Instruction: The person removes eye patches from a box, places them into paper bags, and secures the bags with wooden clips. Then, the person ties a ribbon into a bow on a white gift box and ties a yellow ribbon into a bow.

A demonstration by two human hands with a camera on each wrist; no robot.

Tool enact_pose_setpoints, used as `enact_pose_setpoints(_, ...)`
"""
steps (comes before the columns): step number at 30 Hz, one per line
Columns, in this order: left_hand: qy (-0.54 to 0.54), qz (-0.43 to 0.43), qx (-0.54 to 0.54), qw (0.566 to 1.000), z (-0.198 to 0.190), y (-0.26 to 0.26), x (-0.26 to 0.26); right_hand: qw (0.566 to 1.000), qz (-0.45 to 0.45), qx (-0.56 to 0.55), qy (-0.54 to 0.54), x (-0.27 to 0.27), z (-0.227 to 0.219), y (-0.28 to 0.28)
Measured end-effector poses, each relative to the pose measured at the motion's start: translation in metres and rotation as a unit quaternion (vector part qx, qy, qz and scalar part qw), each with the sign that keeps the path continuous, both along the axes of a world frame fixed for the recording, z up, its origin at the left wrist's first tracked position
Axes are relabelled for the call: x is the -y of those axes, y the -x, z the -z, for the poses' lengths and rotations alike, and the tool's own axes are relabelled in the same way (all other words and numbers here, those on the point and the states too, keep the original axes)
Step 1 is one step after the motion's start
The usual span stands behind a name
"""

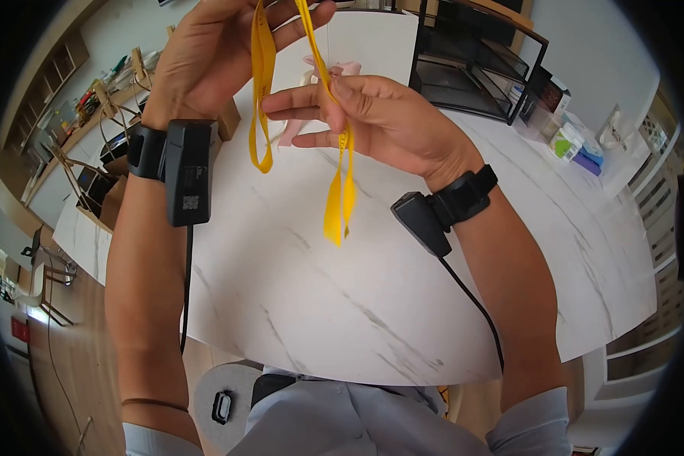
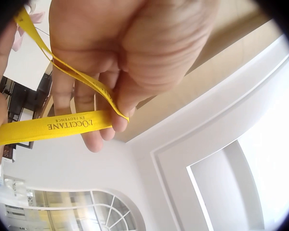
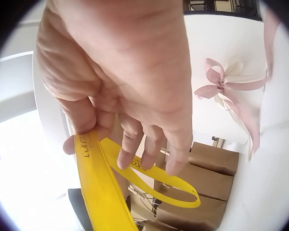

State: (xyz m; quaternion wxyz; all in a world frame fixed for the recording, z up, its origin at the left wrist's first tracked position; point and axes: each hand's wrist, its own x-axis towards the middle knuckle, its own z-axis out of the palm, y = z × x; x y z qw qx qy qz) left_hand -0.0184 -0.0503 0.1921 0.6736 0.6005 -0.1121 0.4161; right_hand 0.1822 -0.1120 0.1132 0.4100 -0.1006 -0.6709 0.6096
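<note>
A yellow ribbon [image 1: 263, 53] printed with "L'Occitane en Provence" hangs in loops above the table. My left hand [image 1: 209, 64], higher up, pinches the ribbon between thumb and finger; in the left wrist view the yellow band [image 2: 70, 126] folds over at that pinch. Lower and to the right, my right hand [image 1: 391, 125] pinches it between thumb and forefinger, its other fingers extended. Two tails hang below the right hand, and a loop dangles between the hands. In the right wrist view the ribbon [image 3: 103, 187] runs down toward the camera from the pinch.
Behind the hands stands a white box [image 1: 376, 57] with a pink bow [image 3: 219, 86]. A black mesh rack [image 1: 463, 87] and small packages [image 1: 566, 144] stand at the back right of the marbled white table [image 1: 319, 304]. Brown paper bags [image 3: 197, 211] are at the left.
</note>
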Motion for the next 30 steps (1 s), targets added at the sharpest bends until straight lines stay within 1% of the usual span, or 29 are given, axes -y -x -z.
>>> enact_pose_setpoints(1,-0.002,-0.001,0.000,1.000,-0.001,0.003,-0.004,0.999,0.012,0.018,-0.032,-0.001,0.001,0.000)
enact_pose_setpoints(2,0.002,0.012,-0.013,1.000,-0.002,0.002,-0.005,0.999,0.010,0.017,-0.034,0.001,0.001,-0.002)
enact_pose_setpoints(3,0.005,0.026,-0.025,0.999,-0.002,0.004,-0.008,0.997,0.049,0.047,-0.043,0.001,0.000,-0.002)
enact_pose_setpoints(4,0.002,0.024,-0.024,0.999,-0.002,0.004,-0.003,0.992,0.089,0.077,-0.053,0.002,0.000,-0.002)
enact_pose_setpoints(5,0.020,-0.001,-0.016,1.000,-0.001,0.004,0.006,0.991,0.088,0.079,-0.057,0.002,-0.001,-0.001)
enact_pose_setpoints(6,0.037,-0.025,-0.008,0.999,-0.001,0.003,0.010,0.985,0.106,0.109,-0.084,0.003,-0.001,-0.001)
enact_pose_setpoints(7,0.034,-0.026,-0.006,0.999,0.000,0.007,0.004,0.976,0.125,0.139,-0.111,0.003,-0.001,-0.001)
enact_pose_setpoints(8,0.007,-0.011,-0.024,1.000,0.001,0.012,-0.005,0.975,0.125,0.141,-0.116,0.001,-0.001,-0.001)
enact_pose_setpoints(9,-0.021,0.004,-0.043,0.999,0.002,0.016,-0.014,0.984,0.086,0.114,-0.110,-0.001,0.001,0.001)
enact_pose_setpoints(10,-0.020,0.017,-0.029,0.999,0.000,0.008,-0.005,0.990,0.048,0.085,-0.105,-0.002,0.000,0.003)
enact_pose_setpoints(11,-0.025,0.018,-0.028,0.999,-0.002,0.007,-0.006,0.989,0.050,0.086,-0.109,-0.001,-0.001,0.005)
enact_pose_setpoints(13,-0.026,0.040,-0.040,0.998,-0.006,0.008,-0.009,0.999,-0.041,-0.023,0.002,0.002,-0.002,0.011)
enact_pose_setpoints(14,-0.028,0.070,-0.069,0.995,-0.010,0.011,-0.010,0.998,-0.031,-0.046,0.016,-0.002,0.004,0.012)
enact_pose_setpoints(15,-0.029,0.071,-0.069,0.995,-0.010,0.010,-0.010,0.998,-0.031,-0.045,0.015,-0.003,0.003,0.010)
enact_pose_setpoints(17,0.004,0.012,0.000,1.000,-0.006,0.005,-0.010,0.997,-0.049,-0.044,0.031,-0.003,0.003,0.008)
enact_pose_setpoints(18,0.005,0.012,0.000,1.000,-0.006,0.005,-0.009,0.997,-0.049,-0.044,0.032,-0.001,0.003,0.008)
enact_pose_setpoints(20,-0.008,0.046,-0.003,0.999,-0.006,0.004,-0.010,0.999,0.021,-0.036,0.030,0.005,0.000,0.011)
enact_pose_setpoints(23,0.026,0.064,0.007,0.998,-0.008,-0.001,-0.011,0.998,0.009,-0.058,0.033,0.001,0.001,0.009)
enact_pose_setpoints(27,0.017,0.067,0.024,0.997,-0.008,-0.001,-0.015,0.996,0.006,-0.071,0.047,0.003,0.004,0.014)
enact_pose_setpoints(29,0.083,0.040,0.068,0.993,-0.009,-0.002,-0.007,0.995,0.006,-0.085,0.060,0.005,0.005,0.013)
enact_pose_setpoints(30,0.084,0.040,0.068,0.993,-0.010,-0.001,-0.007,0.995,0.005,-0.085,0.061,0.007,0.006,0.012)
